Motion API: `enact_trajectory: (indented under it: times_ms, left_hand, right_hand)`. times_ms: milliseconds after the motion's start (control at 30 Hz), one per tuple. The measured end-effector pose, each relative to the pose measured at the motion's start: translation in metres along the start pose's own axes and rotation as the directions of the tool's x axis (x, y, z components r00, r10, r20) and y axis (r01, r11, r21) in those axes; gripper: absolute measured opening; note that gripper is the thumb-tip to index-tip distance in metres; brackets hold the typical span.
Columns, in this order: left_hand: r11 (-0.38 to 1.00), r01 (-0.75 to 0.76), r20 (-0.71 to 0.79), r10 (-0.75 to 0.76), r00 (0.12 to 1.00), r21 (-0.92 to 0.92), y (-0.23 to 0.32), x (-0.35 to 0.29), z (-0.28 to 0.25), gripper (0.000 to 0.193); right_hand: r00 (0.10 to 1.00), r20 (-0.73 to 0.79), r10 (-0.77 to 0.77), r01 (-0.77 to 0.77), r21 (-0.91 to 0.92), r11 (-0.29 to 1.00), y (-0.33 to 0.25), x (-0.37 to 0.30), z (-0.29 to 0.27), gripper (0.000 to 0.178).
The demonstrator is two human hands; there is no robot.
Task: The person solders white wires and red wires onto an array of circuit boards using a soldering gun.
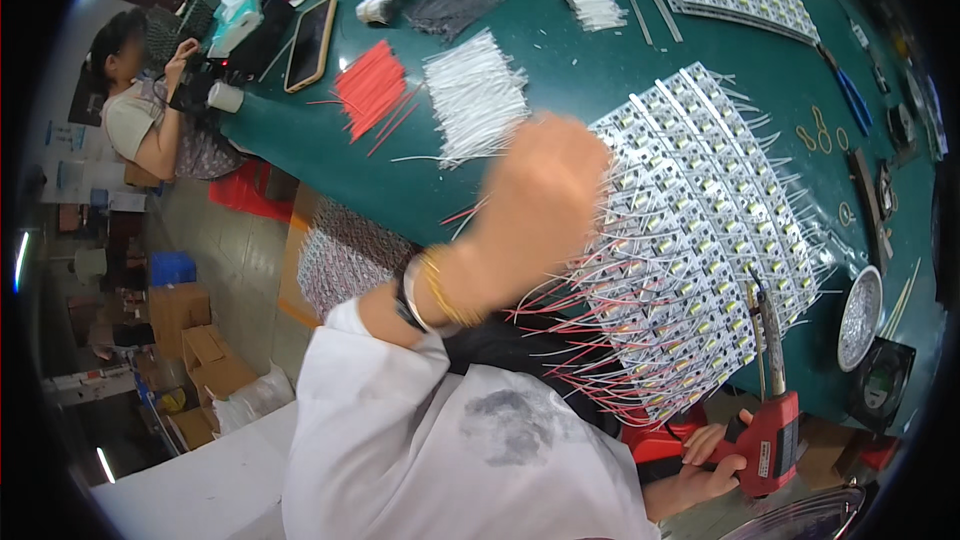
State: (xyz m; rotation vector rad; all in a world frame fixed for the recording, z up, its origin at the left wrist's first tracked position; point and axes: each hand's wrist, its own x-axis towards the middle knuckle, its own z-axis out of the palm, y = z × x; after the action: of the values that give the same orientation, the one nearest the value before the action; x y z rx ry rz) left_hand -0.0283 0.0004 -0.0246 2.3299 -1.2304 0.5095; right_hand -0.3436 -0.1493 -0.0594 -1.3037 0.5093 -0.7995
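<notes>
left hand was blurred, fingers curled, in front of the left edge of the sheet of circuit boards; could not tell whether it pinched anything. right hand was wrapped around the red handle of a soldering gun, barrel pointing away from the person, thin tip over the right part of the sheet (contact unclear from this angle). the sheet lay on the green worktop, red and white leads bristling from its left and lower-left side. beyond the left hand, a heap of white wires sat just beside a smaller heap of red wires. a phone lay near the red heap. right of the barrel: a round silver dish. a co-worker sat far left, well apart.
</notes>
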Motion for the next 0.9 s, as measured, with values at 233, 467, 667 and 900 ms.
enact_trajectory:
  times_ms: [233,467,667,900]
  left_hand:
    - [0.951,0.150,-0.036,-0.146,0.989,0.272,-0.133,-0.007,-0.023,0.015]
    - [0.963,0.199,0.139,-0.226,0.964,0.183,-0.151,0.008,-0.018,0.012]
    - [0.921,0.289,0.121,-0.328,0.937,0.260,-0.138,0.014,-0.039,0.012]
    - [0.841,0.482,0.117,-0.468,0.876,-0.245,-0.104,0.022,-0.043,0.007]
  right_hand:
    - [0.998,0.016,0.056,-0.057,0.057,0.997,0.001,0.004,0.007,0.067]
    - [0.999,0.032,0.027,-0.027,0.017,0.999,-0.002,0.007,0.016,0.065]
    - [1.000,-0.015,0.015,-0.015,0.036,0.999,0.002,-0.004,0.004,0.065]
    - [0.998,-0.057,-0.005,0.007,0.031,1.000,0.012,-0.013,-0.011,0.066]
